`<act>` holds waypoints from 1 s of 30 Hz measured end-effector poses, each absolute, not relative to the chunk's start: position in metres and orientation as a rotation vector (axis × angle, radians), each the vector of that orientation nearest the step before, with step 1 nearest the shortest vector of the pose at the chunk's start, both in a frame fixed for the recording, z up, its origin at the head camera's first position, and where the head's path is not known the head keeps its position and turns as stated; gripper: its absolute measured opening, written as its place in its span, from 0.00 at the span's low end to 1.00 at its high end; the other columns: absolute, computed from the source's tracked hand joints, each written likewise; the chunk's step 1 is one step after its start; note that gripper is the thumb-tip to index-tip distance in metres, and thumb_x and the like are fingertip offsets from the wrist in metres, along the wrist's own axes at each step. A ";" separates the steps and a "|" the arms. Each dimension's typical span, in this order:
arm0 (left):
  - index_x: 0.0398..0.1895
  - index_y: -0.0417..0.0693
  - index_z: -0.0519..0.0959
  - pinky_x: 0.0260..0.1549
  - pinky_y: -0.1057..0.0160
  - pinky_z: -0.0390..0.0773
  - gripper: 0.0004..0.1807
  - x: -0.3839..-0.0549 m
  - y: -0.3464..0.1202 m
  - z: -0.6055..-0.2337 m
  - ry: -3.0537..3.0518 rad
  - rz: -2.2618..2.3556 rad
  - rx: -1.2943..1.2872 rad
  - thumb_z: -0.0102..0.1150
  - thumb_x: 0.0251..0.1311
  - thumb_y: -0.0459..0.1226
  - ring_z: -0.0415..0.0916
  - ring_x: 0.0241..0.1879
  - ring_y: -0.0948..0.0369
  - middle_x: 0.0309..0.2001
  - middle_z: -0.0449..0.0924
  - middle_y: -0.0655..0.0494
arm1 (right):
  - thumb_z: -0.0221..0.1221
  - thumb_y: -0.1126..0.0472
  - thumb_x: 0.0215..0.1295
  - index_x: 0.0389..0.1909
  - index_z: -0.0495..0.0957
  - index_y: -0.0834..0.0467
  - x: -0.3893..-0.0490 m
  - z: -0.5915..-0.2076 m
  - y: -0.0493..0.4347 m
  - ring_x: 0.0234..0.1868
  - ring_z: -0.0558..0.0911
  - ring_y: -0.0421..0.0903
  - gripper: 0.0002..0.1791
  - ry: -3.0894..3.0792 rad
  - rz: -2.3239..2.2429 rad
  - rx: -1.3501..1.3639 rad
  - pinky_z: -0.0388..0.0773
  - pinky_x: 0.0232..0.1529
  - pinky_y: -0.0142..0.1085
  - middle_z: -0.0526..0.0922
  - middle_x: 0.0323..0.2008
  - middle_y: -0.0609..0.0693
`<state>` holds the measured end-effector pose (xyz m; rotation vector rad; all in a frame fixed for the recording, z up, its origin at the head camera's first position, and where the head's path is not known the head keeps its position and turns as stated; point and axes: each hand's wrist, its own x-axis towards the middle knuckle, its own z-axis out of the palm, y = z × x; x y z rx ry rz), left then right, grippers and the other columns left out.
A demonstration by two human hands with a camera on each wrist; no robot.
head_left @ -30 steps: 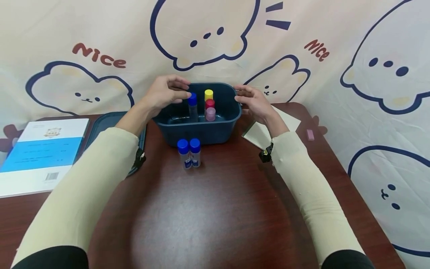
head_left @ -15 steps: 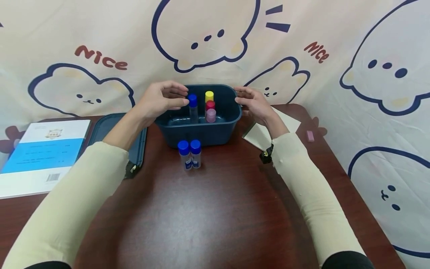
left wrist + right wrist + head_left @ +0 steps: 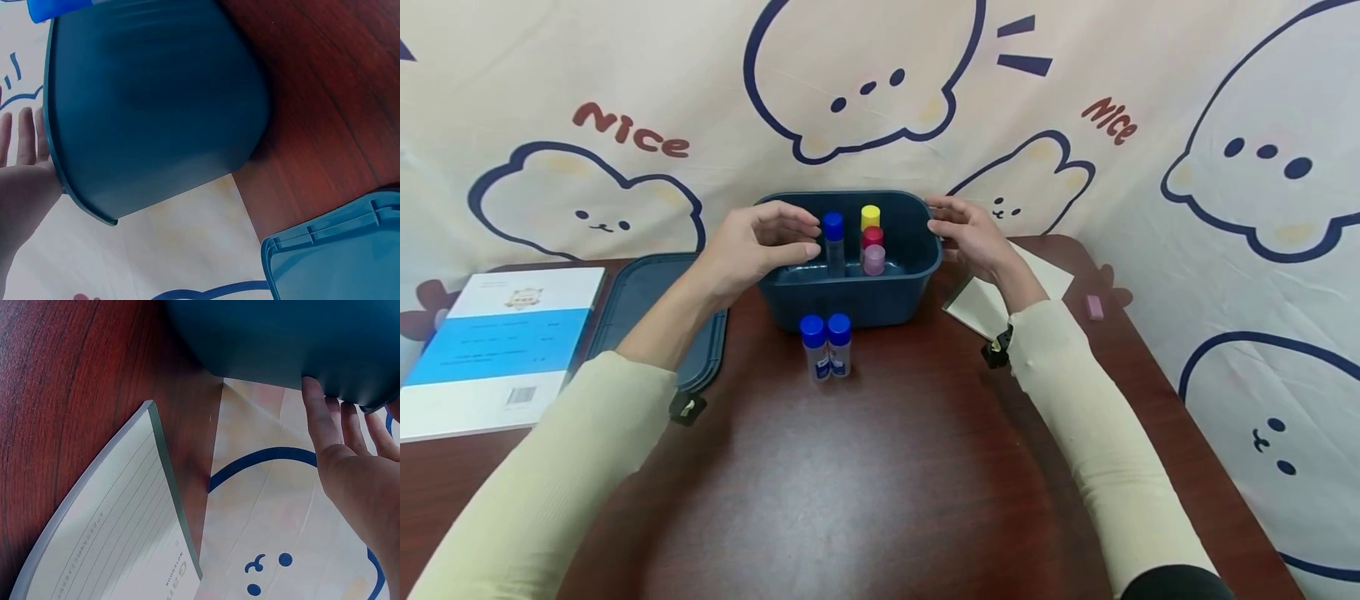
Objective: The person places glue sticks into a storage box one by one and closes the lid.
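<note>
A dark blue plastic bin (image 3: 850, 302) stands at the back of the table. Inside it are a bottle with a blue cap (image 3: 833, 225), a yellow cap (image 3: 870, 215), a red cap (image 3: 872, 237) and a pink top (image 3: 874, 259). My left hand (image 3: 752, 242) hovers over the bin's left end, fingers loosely extended and apart from the blue-capped bottle. Against the bin's right end, my right hand (image 3: 973, 237) touches with straight fingers (image 3: 320, 419). Two clear blue-capped bottles (image 3: 817, 357) (image 3: 839, 354) stand side by side in front of the bin.
A blue lid or tray (image 3: 700, 350) lies left of the bin, beside a white and blue book (image 3: 497, 346). To the right are a notebook (image 3: 981, 307) and a small pink block (image 3: 1093, 307). A printed cloth (image 3: 880, 117) hangs behind the table.
My left hand has come away from the blue-capped bottle in the bin and moved left and nearer. The right hand stays at the bin's right end.
</note>
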<state>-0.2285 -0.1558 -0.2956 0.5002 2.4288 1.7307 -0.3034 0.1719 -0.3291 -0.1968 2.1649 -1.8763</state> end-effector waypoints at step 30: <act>0.56 0.39 0.79 0.54 0.65 0.79 0.18 -0.197 -0.172 -0.302 2.283 1.528 0.823 0.67 0.64 0.32 0.82 0.54 0.52 0.53 0.84 0.43 | 0.53 0.62 0.78 0.73 0.67 0.54 -0.304 -0.331 0.173 0.62 0.75 0.58 0.25 2.153 -1.893 -0.187 0.77 0.60 0.52 0.71 0.68 0.55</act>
